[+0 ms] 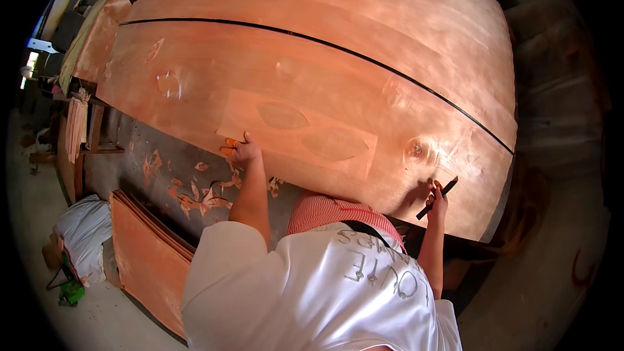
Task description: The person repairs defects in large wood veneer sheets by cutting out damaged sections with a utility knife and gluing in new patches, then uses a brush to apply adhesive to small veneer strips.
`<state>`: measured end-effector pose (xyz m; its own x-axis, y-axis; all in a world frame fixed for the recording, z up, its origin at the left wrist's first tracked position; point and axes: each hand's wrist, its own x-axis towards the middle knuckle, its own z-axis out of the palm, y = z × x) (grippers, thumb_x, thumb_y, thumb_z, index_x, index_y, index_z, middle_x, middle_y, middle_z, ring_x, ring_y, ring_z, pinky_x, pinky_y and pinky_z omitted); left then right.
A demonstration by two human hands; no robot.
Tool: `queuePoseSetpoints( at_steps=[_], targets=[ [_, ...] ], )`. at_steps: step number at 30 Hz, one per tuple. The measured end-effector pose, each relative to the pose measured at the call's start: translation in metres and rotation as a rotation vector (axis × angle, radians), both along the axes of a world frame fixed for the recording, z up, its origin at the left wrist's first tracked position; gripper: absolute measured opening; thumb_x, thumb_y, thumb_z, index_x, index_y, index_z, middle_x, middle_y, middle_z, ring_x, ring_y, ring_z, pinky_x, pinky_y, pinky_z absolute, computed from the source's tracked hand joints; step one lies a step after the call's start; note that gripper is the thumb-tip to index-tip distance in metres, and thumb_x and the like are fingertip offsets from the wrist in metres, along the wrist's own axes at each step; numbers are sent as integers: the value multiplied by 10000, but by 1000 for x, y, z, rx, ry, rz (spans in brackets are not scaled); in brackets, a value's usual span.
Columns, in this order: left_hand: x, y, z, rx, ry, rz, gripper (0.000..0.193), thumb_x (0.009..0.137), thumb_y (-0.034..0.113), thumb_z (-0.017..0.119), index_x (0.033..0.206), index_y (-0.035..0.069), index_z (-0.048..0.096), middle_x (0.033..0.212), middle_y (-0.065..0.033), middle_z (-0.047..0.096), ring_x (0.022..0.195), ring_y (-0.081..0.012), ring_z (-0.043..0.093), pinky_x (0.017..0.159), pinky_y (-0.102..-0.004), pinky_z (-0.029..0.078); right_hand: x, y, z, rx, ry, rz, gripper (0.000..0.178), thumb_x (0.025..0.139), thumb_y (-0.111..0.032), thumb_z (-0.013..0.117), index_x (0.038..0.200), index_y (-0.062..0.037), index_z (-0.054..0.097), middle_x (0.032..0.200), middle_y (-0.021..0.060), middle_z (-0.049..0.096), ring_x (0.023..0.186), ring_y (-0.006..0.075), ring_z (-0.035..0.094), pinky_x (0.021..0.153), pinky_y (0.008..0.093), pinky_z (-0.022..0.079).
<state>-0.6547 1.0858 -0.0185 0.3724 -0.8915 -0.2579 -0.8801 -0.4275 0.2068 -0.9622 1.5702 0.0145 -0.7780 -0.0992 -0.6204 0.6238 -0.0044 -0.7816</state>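
A broad, pale orange-brown wood veneer sheet spreads out in front of me. A smaller rectangular piece of veneer lies on it near the front edge, with two leaf-shaped outlines in it. At this piece's near left corner is my left hand, open, thumb apart from the fingers and orange covers on some fingertips. My right hand is closed around a slim black knife with a slanted tip, just above the sheet's front right part. A dark round knot shows beyond it.
A long black line crosses the sheet. Below left, veneer scraps litter a grey surface. A stack of veneer sheets leans at lower left, beside a white sack and a green object on the floor.
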Motion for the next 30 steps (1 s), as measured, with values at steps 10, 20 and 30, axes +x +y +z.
queuePoseSetpoints(
  at_steps=[10, 20, 30],
  targets=[
    [18, -80, -24, -714, 426, -185, 355, 871, 117, 401, 1201, 16, 487, 1184, -209, 506, 1042, -328, 530, 864, -378, 443, 16, 3, -5, 36, 24, 99, 249, 905, -164, 481, 1121, -55, 540, 798, 38, 619, 459, 31, 337, 399, 175, 281],
    [-188, -11, 161, -801, 449, -1492, 140, 811, 27, 471, 904, 6, 574, 874, -172, 591, 837, -332, 555, 701, -409, 444, 38, 18, 0, 9, 3, -70, 165, 898, -127, 461, 989, -31, 559, 764, 30, 617, 465, 39, 335, 407, 195, 284],
    [-226, 229, 42, -270, 785, -2256, 382, 783, 73, 485, 1161, 75, 538, 1266, -116, 467, 1186, -274, 420, 998, -435, 300, 36, -3, -10, -41, -47, -125, 208, 881, -232, 532, 914, -47, 621, 564, -67, 421, 442, 32, 328, 391, 203, 241]
  ],
)
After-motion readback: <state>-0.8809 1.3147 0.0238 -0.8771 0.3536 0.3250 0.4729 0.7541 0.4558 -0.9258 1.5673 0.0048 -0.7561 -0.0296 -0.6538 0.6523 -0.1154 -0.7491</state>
